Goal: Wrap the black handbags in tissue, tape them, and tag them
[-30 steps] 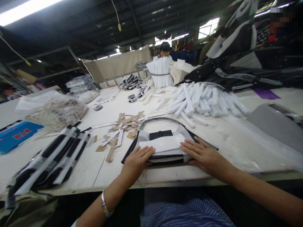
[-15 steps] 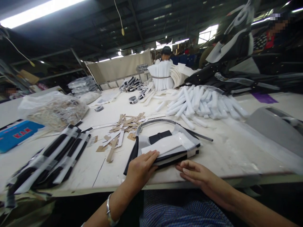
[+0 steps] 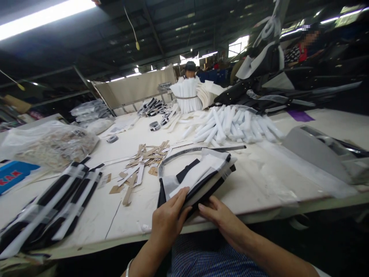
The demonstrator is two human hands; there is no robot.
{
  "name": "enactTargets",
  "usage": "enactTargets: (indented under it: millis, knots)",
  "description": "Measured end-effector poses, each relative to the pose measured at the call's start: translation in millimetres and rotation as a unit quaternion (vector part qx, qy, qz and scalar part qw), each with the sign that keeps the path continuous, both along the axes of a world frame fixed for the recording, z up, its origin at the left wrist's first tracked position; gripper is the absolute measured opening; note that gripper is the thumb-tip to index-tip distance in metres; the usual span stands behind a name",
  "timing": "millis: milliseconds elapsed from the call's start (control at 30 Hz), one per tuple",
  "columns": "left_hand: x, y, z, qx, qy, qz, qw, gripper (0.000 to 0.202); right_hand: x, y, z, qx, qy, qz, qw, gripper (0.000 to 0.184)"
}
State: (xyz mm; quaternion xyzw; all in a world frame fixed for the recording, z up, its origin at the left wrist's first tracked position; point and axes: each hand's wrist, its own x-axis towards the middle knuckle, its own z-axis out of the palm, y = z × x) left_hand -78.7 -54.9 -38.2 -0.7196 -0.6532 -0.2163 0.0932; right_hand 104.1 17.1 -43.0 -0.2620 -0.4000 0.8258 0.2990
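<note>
A flat black bag (image 3: 210,184) lies near the table's front edge, tilted up on its right side. White sheets (image 3: 198,173) cover its top, and a plastic-wrapped handle (image 3: 184,152) arches behind it. My left hand (image 3: 170,209) grips the bag's near left edge, fingers on top and thumb at the side. At the near lower edge, my right hand (image 3: 223,219) holds the bag with its fingertips tucked underneath, partly hidden.
Cardboard strips (image 3: 144,161) lie behind and left of the bag. Black-and-white wrapped bundles (image 3: 63,200) are on the left, beside a clear bag of scraps (image 3: 57,144). White rolls (image 3: 230,125) are piled behind. A grey panel (image 3: 311,154) lies right. A person (image 3: 190,69) is across the table.
The bag has turned and its right side has risen off the table. My right hand has moved left and taken hold of its near edge. The view has shifted right.
</note>
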Motion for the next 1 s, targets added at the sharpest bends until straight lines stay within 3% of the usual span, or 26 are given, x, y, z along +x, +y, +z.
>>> enactTargets:
  millis: [133,333,500,600,667,700,767,867,933,1000]
  knots:
    - [9,-1,-13.8,0.037,0.088,-0.019,0.995,0.054,-3,0,-1.7,-0.075,0.012,-0.030,0.997,0.041]
    - [15,-6,-12.8,0.025,0.146,-0.023,0.989,0.067,-4,3,1.7,-0.113,0.025,-0.037,0.993,0.038]
    - [9,-4,-22.9,0.091,0.160,0.005,0.983,0.067,0,6,10.4,-0.044,-0.026,-0.008,0.999,0.036]
    - [5,-1,-28.2,0.105,0.144,0.009,0.984,0.067,18,18,8.7,0.097,-0.094,0.071,0.988,0.036]
    - [4,0,-28.8,0.093,0.125,0.012,0.988,0.066,42,38,4.8,0.276,-0.202,0.066,0.937,0.033]
    - [3,0,-28.5,0.087,0.116,0.015,0.989,0.065,59,51,2.0,0.385,-0.260,0.030,0.885,0.032]
    - [3,0,-26.9,0.081,0.094,0.035,0.992,0.065,99,81,-6.3,0.550,-0.356,-0.076,0.752,0.035]
    - [3,-1,-23.4,0.081,0.056,0.081,0.992,0.064,162,123,-27.0,0.642,-0.480,-0.139,0.582,0.051]
    - [3,-1,-20.7,0.083,0.035,0.103,0.991,0.064,192,135,-43.5,0.636,-0.549,-0.133,0.526,0.065]
    - [4,0,-18.5,0.080,0.022,0.117,0.990,0.064,205,129,-56.7,0.641,-0.568,-0.082,0.510,0.068]
